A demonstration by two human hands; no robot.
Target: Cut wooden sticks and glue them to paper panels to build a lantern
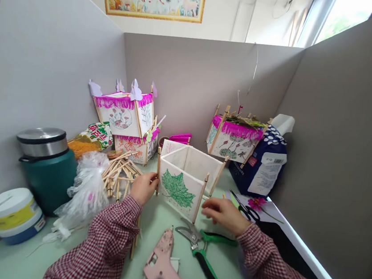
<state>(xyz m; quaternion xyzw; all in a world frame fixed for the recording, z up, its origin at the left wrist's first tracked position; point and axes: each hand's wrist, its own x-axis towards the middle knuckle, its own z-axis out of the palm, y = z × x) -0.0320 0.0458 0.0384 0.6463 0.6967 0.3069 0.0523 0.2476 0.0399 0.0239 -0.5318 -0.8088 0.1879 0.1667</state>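
Note:
A square, open-topped paper lantern point(180, 188) with wooden sticks at its corners stands in front of me, a green leaf print on its front panel. My left hand point(145, 187) pinches the stick at its left corner. Just right of the front corner stick point(200, 198), my right hand point(226, 213) hovers with loosely bent fingers apart, holding nothing; whether a fingertip touches the stick I cannot tell. Below the lantern lie green-handled pruning shears point(206, 254) and a pink glue gun point(164, 267).
Finished lanterns stand at back left point(123, 116) and back right point(236, 136), the latter by a blue tissue pack point(264, 162). Wooden sticks point(121, 172), a plastic bag point(88, 186), a green flask point(48, 173) and a tub point(12, 214) line the left. Black scissors point(247, 209) lie right.

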